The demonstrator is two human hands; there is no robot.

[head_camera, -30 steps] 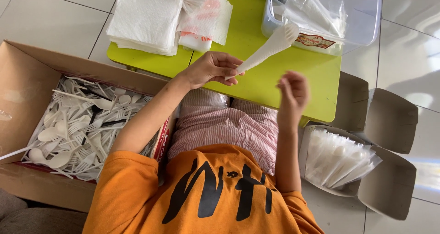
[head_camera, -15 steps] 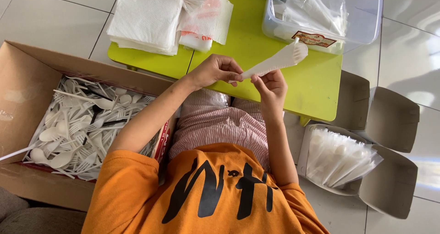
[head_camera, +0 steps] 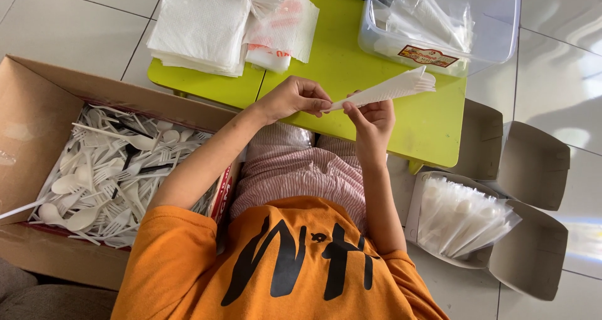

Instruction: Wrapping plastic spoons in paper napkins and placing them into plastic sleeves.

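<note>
Now up at the napkin-wrapped cutlery [head_camera: 385, 89] with right hand [head_camera: 371, 122], both pinching tight beside left hand [head_camera: 293, 98]; best rolled snug, ends even.

Bare green table [head_camera: 351, 69] between napkin stack [head_camera: 200, 25] and plastic tub [head_camera: 439, 25] (seemingly full) leaves passage.

Orange short-sleeved tee [head_camera: 276, 263], big black brush-stroke graphic across the chest with a small black figure in the middle of it. Sleeves end above the elbows, forearms bare down to left hand [head_camera: 293, 98] and right hand [head_camera: 371, 120]. No watch, rings or gloves. Below the hands: pink-and-white fine-striped trousers [head_camera: 295, 172], fabric creased.
</note>
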